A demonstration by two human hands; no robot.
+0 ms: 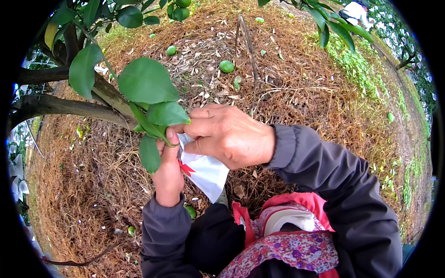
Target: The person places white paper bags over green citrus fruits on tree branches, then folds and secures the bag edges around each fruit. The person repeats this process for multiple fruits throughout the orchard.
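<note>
Before me hangs a white paper bag with a red mark, its top edge partly hidden by my fingers and leaves. My right hand pinches the bag's upper part from the right. On the other side my left hand grips it near the top, the thumb against a leafy citrus twig. Broad green leaves cover some of the left fingers. Whether the bag encloses a fruit cannot be seen. At my waist is a floral cloth pouch with white sheets or bags in it.
Thick branches reach in from the left. More leaves and green fruit hang at the top. Several green fruits lie on dry grass, where a bent dead stick rises. A person is at the far upper right.
</note>
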